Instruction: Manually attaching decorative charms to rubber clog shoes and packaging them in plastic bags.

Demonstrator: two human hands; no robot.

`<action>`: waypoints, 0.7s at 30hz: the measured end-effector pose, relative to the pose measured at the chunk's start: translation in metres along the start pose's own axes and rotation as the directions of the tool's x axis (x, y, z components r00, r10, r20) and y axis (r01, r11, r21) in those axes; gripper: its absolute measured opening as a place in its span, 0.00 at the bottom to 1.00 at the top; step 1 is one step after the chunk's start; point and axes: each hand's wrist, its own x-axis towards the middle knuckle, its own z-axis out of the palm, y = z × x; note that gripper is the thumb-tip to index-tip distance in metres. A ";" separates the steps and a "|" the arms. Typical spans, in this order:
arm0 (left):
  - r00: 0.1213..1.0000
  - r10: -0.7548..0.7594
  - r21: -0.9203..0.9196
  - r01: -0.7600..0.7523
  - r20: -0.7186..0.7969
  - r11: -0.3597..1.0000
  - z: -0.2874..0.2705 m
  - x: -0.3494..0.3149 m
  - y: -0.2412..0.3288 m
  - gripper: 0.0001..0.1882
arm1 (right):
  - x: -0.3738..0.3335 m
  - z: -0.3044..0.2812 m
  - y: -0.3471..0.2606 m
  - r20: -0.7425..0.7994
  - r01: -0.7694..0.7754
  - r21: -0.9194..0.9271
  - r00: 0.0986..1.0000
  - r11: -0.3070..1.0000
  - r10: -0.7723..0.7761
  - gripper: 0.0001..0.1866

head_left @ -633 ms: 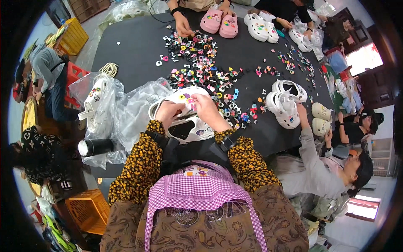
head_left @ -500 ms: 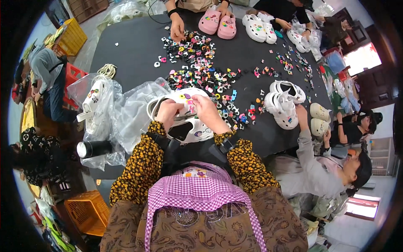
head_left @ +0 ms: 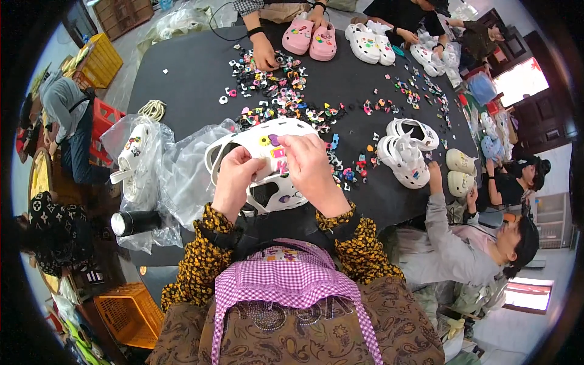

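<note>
A white clog [head_left: 291, 127] with colourful charms on its upper is between my hands, its toe pointing away to the right. My left hand [head_left: 234, 177] is closed on the clog by its foot opening, thumb and fingers pinched together. My right hand [head_left: 311, 169] bends over the upper, its fingertips pinching at a pink charm [head_left: 279, 165] beside a yellow and a purple one. Right under it sits a second white clog [head_left: 281, 196], partly covered by my hands. Beyond the clogs, a long heap of small coloured shoe charms [head_left: 286, 97] spreads over the black table [head_left: 188, 73].
To the left are clear plastic bags [head_left: 191, 159], a bagged white clog [head_left: 135, 149], a black bottle [head_left: 135, 222] and a coil of cord [head_left: 152, 110]. White clogs [head_left: 403, 159] stand at right, near a co-worker's hand [head_left: 435, 175]. Pink clogs [head_left: 310, 38] are across the table.
My hands and the upper clog appear larger and closer. My right hand's fingers are more curled over the charms. Across the table, a co-worker's hand has shifted over the charm heap.
</note>
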 end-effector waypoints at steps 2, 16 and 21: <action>0.999 -0.015 -0.001 0.015 0.040 1.000 -0.006 -0.003 -0.007 0.07 | -0.004 -0.003 -0.004 0.003 0.030 -0.043 1.000 0.999 -0.030 0.09; 0.996 -0.079 -0.116 0.084 0.045 0.990 0.011 -0.019 -0.024 0.09 | -0.032 0.005 0.005 -0.065 0.047 -0.056 0.997 0.997 -0.051 0.11; 0.997 -0.071 -0.076 0.071 0.010 0.995 0.009 -0.017 -0.030 0.10 | -0.035 0.010 -0.001 -0.063 0.133 -0.097 0.988 0.986 -0.139 0.14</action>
